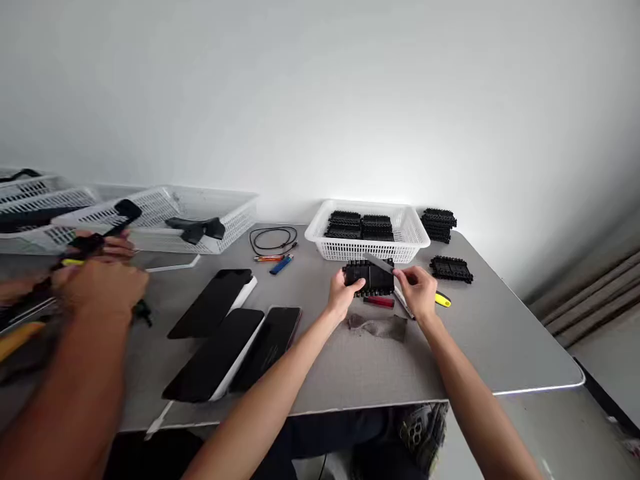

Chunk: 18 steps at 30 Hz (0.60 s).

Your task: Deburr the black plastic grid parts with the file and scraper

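Observation:
My left hand (342,293) grips a flat black plastic part (369,281) with toothed edges by its left side, thumb on top. In my right hand (419,291), fingers pinch a thin flat grey strip (379,262), like a flat file, which lies slantwise over the part's upper face. Whether its edge touches the part I cannot tell. Just below the part are a red-handled tool (379,302) and a crumpled grey-brown cloth (379,327). A slim whitish tool (403,303) lies partly under my right hand, with a yellow handle (443,299) to its right.
A white basket (367,252) of similar black parts stands behind my hands. More parts lie stacked (439,225) and singly (451,269) to the right. Phone-like black slabs (277,340), a cable (273,230) and pens (281,264) lie left. A co-worker's arm (95,347) works far left.

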### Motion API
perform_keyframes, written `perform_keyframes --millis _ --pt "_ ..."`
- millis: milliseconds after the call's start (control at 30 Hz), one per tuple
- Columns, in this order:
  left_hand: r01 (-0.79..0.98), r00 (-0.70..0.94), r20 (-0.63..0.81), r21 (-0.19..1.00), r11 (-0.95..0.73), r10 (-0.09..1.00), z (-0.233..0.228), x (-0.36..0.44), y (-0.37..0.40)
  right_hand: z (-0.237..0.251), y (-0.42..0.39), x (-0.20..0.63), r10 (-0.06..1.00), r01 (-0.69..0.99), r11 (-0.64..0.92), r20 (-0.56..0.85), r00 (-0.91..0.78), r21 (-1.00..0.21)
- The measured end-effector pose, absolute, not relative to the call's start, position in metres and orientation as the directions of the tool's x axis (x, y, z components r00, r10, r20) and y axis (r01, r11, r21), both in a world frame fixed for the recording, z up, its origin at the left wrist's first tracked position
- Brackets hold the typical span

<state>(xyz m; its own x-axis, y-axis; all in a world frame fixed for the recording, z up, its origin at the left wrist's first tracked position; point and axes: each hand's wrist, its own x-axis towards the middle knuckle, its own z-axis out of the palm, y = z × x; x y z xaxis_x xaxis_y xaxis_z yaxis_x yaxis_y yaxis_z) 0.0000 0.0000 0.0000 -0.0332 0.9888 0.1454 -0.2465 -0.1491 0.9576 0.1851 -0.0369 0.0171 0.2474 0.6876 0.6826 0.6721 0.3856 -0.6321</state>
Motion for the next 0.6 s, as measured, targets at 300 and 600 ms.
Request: perform_keyframes --millis 300,600 --pt "-0.282 -0.033 0.146 0.948 -0.149 0.989 0.0 -0.003 0.004 0.019 -0.038 0.197 0.669 0.66 0.282 0.636 0.385 -0.696" --pt "-0.226 0.031 0.179 0.96 -0.168 0.983 -0.001 0.002 -0.002 0.026 -0.043 0.189 0.733 0.637 0.243 0.568 0.374 -0.732"
